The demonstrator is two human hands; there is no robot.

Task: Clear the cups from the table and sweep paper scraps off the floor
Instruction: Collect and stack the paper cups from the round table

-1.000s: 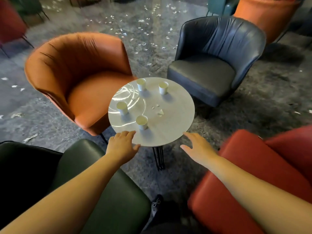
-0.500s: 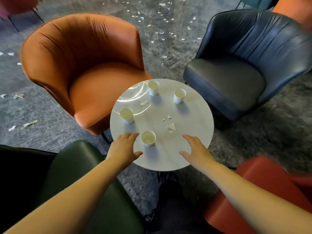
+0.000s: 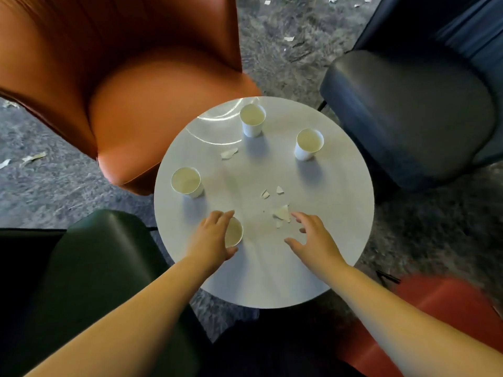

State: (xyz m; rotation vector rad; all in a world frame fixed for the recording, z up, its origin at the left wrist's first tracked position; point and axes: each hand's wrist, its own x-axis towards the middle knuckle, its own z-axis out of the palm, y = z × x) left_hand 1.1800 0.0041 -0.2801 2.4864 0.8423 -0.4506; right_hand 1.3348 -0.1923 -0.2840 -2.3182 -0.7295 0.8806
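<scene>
A round white table (image 3: 334, 213) carries several white paper cups. The nearest cup (image 3: 235, 233) stands by the front left edge, and my left hand (image 3: 211, 239) curls round it, fingers on its far side and thumb on its near side. Other cups stand at the left (image 3: 187, 182), the far middle (image 3: 252, 119) and the far right (image 3: 309, 144). My right hand (image 3: 313, 240) hovers over the table with fingers spread, holding nothing, just short of a torn paper scrap (image 3: 282, 213). Smaller scraps (image 3: 265, 194) lie mid-table, and another piece (image 3: 228, 153) lies further back.
Armchairs ring the table: orange (image 3: 130, 91) at the far left, dark blue (image 3: 408, 112) at the far right, green (image 3: 95, 268) at the near left, red (image 3: 441, 308) at the near right. Paper scraps (image 3: 288, 38) litter the grey floor, with more scraps (image 3: 32, 157) at the left.
The view has moved closer over the table. My left hand went forward from the table's edge and wrapped round the nearest cup. My right hand moved further in toward the scraps.
</scene>
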